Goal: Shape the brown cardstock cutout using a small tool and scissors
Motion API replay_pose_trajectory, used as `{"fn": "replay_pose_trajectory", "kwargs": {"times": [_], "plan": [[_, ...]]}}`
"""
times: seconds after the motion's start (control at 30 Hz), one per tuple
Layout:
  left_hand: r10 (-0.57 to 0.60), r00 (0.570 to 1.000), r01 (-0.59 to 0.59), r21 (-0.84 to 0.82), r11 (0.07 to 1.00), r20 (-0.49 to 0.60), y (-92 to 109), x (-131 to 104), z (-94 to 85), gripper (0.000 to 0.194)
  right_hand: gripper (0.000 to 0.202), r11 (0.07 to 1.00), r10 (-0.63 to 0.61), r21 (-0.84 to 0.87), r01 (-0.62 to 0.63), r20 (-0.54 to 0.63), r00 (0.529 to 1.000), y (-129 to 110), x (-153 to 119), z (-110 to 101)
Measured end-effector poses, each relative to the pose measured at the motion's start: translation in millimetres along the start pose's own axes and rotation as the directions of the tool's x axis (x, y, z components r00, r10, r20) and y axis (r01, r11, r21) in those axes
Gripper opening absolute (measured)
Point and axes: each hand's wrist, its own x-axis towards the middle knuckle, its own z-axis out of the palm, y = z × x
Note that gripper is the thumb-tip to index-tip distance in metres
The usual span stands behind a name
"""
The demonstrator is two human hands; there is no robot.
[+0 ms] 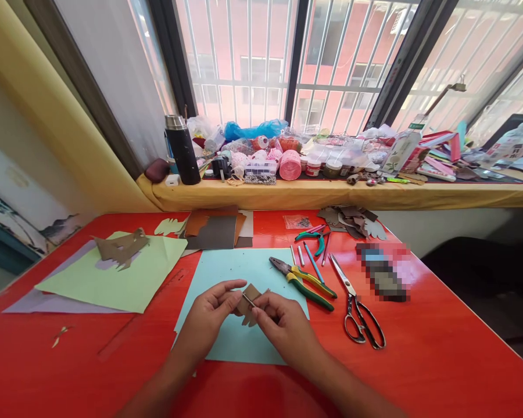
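Over the light blue sheet [230, 348], my left hand [215, 305] pinches a small brown leather-like cut-out [253, 292] with a scalloped lower edge. My right hand [285, 322] has its fingers closed at the other side of the same piece. A thin, short stick-like thing [248, 300] lies across the piece between both thumbs; its kind is too small to tell. Just beyond my right hand lie green-and-yellow pliers [305, 281], on the sheet and partly off it. To their right are large scissors [357, 307] with dark handles, blades pointing away.
Pens [312, 262] and smaller green-handled pliers [311, 235] lie farther back. Brown scraps [351, 222] are piled at the back right, flat sheets [213, 229] at the back. Green paper [117, 278] lies left. A thermos [183, 154] and clutter crowd the windowsill.
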Motion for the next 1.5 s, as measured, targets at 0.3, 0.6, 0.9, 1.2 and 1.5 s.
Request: {"fn": "replay_pose_trajectory", "kwargs": {"times": [0.3, 0.6, 0.9, 1.2, 1.5], "plan": [[-0.089, 0.988, 0.095, -0.047, 0.994, 0.130, 0, 5, -7.6, 0.033, 0.015, 0.996, 0.014, -0.093, -0.004, 0.112, 0.994, -4, -4, 1], [-0.202, 0.976, 0.217, -0.232, 0.948, 0.086, 3, 6, -11.0, 0.033, 0.017, 0.988, 0.009, -0.157, 0.005, 0.089, 0.996, -4, -3, -2], [-0.173, 0.985, 0.164, -0.224, 0.961, -0.021, -3, 10, -15.8, 0.034, 0.026, 0.989, 0.077, 0.122, -0.087, 0.089, 0.993, -4, 0, -3], [-0.181, 0.983, 0.177, -0.192, 0.965, -0.004, -4, 9, -16.6, 0.037, 0.026, 0.991, 0.120, 0.048, -0.127, 0.126, 0.985, -4, -3, -2], [-0.149, 0.989, 0.149, -0.153, 0.977, 0.010, 2, 6, -10.4, 0.040, 0.028, 0.998, 0.057, 0.032, -0.061, 0.094, 0.994, -5, -3, -3]]}}
